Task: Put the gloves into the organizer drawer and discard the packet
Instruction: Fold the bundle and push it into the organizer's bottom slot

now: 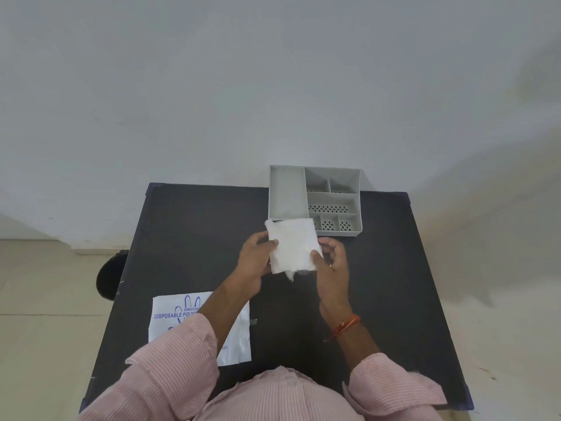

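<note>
Folded stack of white gloves sits between both hands, held above the black counter, just in front of the grey organizer; stack's top edge overlaps the organizer's near-left corner in view. Left hand grip: thumb on top of the stack's left edge, fingers underneath, clamped on it. Right hand grip: thumb pressed on the lower right corner, fingers curled behind, also clamped. A loose bit of glove hangs from the bottom edge. Count: 1 glove stack, 1 organizer w/ 1 long left compartment + 6 smaller ones, 1 packet flat on counter near-left, partly under left sleeve, well apart from gloves.
</note>
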